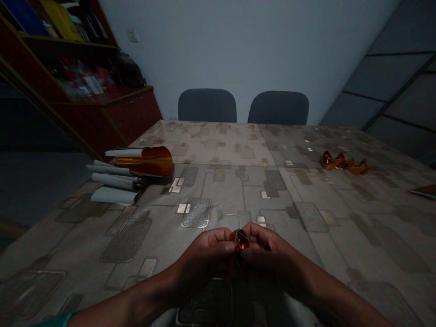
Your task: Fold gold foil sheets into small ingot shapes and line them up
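Note:
My left hand (207, 259) and my right hand (269, 254) meet low in the middle of the patterned table top (218, 200). Between their fingertips both hands pinch a small crumpled piece of amber film (241, 240), partly hidden by my fingers. Far ahead of my hands, at the left, lies a roll of amber film (146, 161) beside several white paper rolls (112, 181). Crumpled amber film scraps (342, 162) lie at the right, well out of reach of either hand's fingers.
A dark red shelf unit (85, 77) holding books and bags stands at the far left. Two dark chairs (207, 105) stand beyond the table's far edge. A flat dark brown object (424, 190) lies at the right table edge.

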A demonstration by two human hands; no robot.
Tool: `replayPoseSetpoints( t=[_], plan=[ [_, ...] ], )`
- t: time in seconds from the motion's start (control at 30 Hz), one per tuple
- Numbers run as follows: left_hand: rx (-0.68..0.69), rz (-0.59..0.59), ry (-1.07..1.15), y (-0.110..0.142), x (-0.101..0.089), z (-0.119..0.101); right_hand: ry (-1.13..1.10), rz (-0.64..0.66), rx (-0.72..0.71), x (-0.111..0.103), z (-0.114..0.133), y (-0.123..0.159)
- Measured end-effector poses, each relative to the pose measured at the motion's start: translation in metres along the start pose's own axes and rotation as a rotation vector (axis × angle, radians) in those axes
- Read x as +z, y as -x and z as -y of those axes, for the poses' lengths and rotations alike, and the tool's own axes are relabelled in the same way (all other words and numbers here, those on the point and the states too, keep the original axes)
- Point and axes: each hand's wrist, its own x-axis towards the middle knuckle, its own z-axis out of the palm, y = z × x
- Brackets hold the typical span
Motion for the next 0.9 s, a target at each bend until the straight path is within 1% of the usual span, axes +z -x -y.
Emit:
replayPoseSetpoints(
  t=[0.2, 0.3, 0.5, 0.7, 0.9],
  plan=[
    [-0.019, -0.050, 0.003, 0.000, 0.003, 0.000, 0.028, -0.032, 0.043, -0.001, -0.005, -0.003],
    [-0.031, -0.061, -0.016, 0.001, 0.003, 0.000, 0.011, -0.022, 0.055, -0.001, -0.007, -0.005],
    [-0.026, -0.096, -0.081, 0.000, 0.002, 0.001, 0.062, -0.078, 0.090, 0.001, -0.008, -0.008],
    [0.003, -0.170, -0.060, -0.001, 0.006, 0.004, 0.064, -0.132, 0.006, 0.006, -0.011, -0.008],
    [0.033, -0.183, -0.062, -0.002, 0.009, 0.006, 0.133, -0.178, 0.006, 0.009, -0.010, -0.008]
  ],
)
